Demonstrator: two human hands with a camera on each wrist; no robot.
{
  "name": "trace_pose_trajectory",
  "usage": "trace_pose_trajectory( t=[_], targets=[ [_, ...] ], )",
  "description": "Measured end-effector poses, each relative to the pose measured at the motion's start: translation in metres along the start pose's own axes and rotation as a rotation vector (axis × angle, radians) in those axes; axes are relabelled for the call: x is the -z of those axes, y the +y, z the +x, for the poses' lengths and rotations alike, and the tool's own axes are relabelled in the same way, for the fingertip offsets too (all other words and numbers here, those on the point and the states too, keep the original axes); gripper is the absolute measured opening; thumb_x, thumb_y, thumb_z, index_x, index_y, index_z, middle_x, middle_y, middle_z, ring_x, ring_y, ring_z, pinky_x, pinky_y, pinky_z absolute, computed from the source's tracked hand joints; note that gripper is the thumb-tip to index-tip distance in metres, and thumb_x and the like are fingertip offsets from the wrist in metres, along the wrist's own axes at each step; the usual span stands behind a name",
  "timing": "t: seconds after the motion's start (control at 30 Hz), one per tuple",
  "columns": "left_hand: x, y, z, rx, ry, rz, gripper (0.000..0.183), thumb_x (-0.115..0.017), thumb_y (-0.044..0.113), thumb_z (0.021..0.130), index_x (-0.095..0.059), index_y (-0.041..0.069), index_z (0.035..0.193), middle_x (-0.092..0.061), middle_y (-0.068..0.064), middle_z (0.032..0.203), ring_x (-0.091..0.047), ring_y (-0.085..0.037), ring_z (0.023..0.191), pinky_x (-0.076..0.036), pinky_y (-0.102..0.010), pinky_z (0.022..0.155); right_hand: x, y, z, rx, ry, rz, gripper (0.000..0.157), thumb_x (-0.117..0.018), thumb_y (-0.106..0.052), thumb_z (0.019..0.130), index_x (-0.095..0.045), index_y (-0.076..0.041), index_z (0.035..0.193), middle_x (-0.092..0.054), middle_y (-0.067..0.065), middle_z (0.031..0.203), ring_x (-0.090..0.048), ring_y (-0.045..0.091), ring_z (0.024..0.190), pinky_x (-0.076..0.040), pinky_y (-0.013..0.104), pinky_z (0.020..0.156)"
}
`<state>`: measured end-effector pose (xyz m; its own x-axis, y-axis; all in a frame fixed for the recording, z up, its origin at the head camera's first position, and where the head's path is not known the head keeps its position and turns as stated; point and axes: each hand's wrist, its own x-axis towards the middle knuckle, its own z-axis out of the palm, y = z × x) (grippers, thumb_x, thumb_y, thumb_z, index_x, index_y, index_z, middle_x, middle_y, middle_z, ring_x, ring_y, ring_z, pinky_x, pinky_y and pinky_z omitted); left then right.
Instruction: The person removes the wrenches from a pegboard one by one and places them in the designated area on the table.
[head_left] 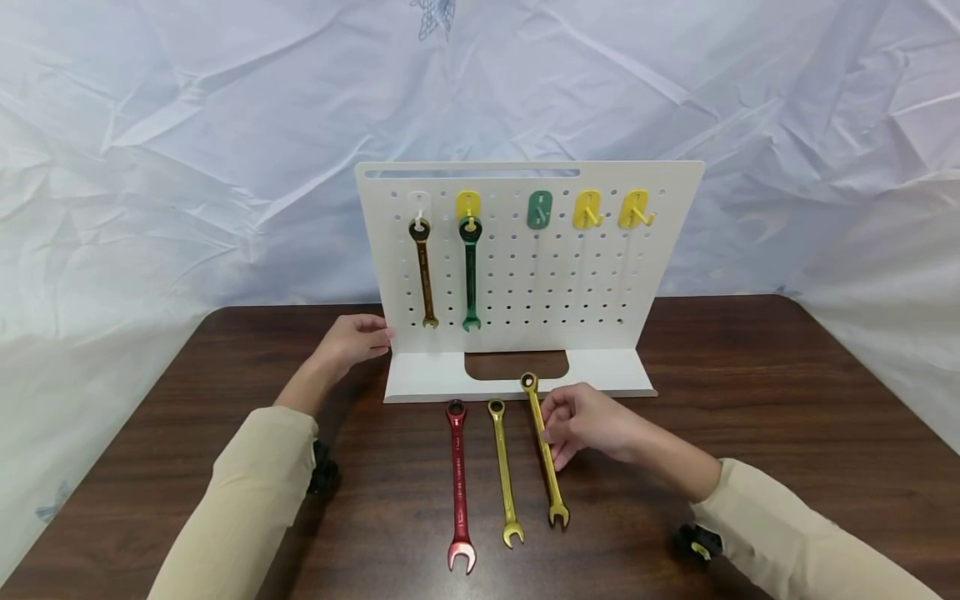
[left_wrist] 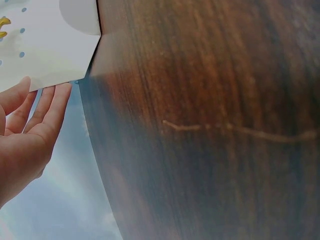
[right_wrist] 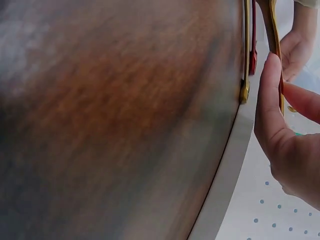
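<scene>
In the head view my left hand is at the left edge of a white pegboard. The left wrist view has its thumb on the board's front and its fingers at the edge. My right hand pinches a gold combination wrench near mid-handle between thumb and fingers. That wrench's ring end points toward the board and overlaps its base in view; its open end points toward me. To its left a smaller gold wrench and a red wrench lie on the table.
On the board, a bronze wrench hangs from a white hook and a green wrench from a yellow hook. A green hook and two yellow hooks, one far right, hold nothing. The brown table meets a white cloth.
</scene>
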<state>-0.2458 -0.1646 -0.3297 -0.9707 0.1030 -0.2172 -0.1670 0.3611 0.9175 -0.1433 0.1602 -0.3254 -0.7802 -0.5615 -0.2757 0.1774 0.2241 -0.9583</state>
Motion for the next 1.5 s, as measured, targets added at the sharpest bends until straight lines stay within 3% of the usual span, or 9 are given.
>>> trace_pose_trajectory(
  t=[0.5, 1.03, 1.5],
  targets=[
    [0.002, 0.000, 0.001, 0.006, -0.004, 0.000, 0.032, -0.051, 0.007, 0.094, -0.047, -0.011, 0.120, -0.048, -0.025, 0.121, -0.051, -0.033, 0.110, -0.045, -0.037, 0.093, -0.004, 0.010, -0.001, -0.064, -0.009, 0.008, 0.011, -0.051, 0.014, 0.079, -0.047, 0.011, 0.089, -0.056, 0.011, 0.066, -0.057, 0.018, 0.055, -0.057, 0.039, 0.057],
    [0.001, -0.001, 0.003, 0.007, 0.000, -0.005, 0.032, -0.052, 0.006, 0.093, -0.047, -0.011, 0.120, -0.048, -0.025, 0.120, -0.051, -0.034, 0.109, -0.046, -0.037, 0.093, -0.007, 0.012, 0.000, -0.153, 0.053, -0.012, 0.009, -0.053, 0.013, 0.081, -0.048, 0.008, 0.085, -0.057, 0.013, 0.062, -0.059, 0.019, 0.050, -0.057, 0.038, 0.054],
    [0.001, 0.000, 0.003, 0.025, 0.009, 0.006, 0.032, -0.051, 0.007, 0.094, -0.047, -0.009, 0.121, -0.048, -0.024, 0.121, -0.051, -0.033, 0.109, -0.046, -0.036, 0.092, -0.004, 0.014, -0.004, -0.154, 0.096, -0.041, 0.007, -0.055, 0.012, 0.081, -0.049, 0.010, 0.083, -0.055, 0.014, 0.060, -0.059, 0.019, 0.048, -0.056, 0.039, 0.051]
  ],
)
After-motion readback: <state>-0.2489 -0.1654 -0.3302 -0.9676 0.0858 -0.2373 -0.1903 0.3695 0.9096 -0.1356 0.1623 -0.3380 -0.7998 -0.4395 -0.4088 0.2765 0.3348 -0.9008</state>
